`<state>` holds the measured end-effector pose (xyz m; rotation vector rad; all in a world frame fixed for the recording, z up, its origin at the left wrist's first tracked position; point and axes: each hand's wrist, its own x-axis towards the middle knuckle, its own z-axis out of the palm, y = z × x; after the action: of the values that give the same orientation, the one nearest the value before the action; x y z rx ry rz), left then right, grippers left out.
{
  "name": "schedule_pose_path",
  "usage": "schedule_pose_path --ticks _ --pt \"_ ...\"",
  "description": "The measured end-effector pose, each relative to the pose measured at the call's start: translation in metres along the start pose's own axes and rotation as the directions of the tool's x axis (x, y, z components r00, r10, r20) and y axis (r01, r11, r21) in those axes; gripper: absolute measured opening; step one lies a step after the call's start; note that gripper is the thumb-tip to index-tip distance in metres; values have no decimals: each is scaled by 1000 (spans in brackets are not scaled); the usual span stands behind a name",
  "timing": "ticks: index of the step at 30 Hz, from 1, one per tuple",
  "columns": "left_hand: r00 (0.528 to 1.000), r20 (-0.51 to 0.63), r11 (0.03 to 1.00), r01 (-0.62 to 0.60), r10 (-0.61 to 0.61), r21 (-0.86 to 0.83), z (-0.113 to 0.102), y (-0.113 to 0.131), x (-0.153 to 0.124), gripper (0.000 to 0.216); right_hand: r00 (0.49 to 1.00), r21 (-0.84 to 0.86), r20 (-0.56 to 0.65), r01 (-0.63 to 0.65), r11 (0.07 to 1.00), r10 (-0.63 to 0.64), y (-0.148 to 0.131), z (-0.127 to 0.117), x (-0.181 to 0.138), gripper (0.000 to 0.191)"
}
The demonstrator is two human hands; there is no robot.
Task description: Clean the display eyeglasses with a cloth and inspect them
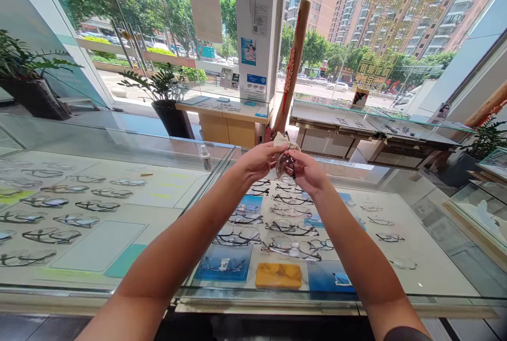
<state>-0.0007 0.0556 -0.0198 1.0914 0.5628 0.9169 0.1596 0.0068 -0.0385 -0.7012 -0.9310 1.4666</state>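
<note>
Over the glass counter, my left hand (259, 162) and my right hand (312, 173) meet, fingers closed in a pinch. Between them is a pair of sunglasses (285, 167), with a dark reddish, shiny lens hanging below the fingertips. A pale cloth (284, 141) is bunched at the top of the sunglasses, against the fingers of both hands. My fingers hide most of the frame, and I cannot tell which hand bears more of the cloth.
Under the glass counter top (396, 182) lie rows of eyeglasses (291, 226) and a yellow case (278, 276). A small white spray bottle (205, 157) stands to the left of my hands. Beyond are a wooden post (293, 61), a potted plant (170, 111) and window displays.
</note>
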Motion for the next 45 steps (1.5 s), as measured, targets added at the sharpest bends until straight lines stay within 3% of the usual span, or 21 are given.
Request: schedule_pose_path --ticks 4,8,17,27,32,36,39,45 --pt "996 5 996 -85 85 21 6 2 -4 31 999 17 -31 -22 1000 22 1 1 0 20" --pt "996 -6 994 -93 93 54 9 4 -7 40 1000 24 -21 -19 1000 20 0 3 -1 19" --pt "985 -7 978 -169 171 120 1 -5 1 50 999 13 13 -36 999 36 -2 6 -3 20" --pt "937 -100 928 -309 335 207 6 -8 1 56 991 -92 126 -32 995 44 -5 4 -4 21" --pt "951 -20 932 -298 309 206 -4 -4 6 63 991 -151 129 -12 988 32 -12 -1 -5 22" --pt "968 176 960 -210 178 186 -16 10 3 64 992 -193 121 -21 981 45 -21 -6 -7 20" --pt "951 298 976 -138 83 170 -21 22 -4 54 992 -209 112 -40 977 65 -25 -9 -8 23" --pt "960 266 987 -116 83 112 -12 23 -9 48 991 -184 114 -51 982 73 -25 -9 -7 28"
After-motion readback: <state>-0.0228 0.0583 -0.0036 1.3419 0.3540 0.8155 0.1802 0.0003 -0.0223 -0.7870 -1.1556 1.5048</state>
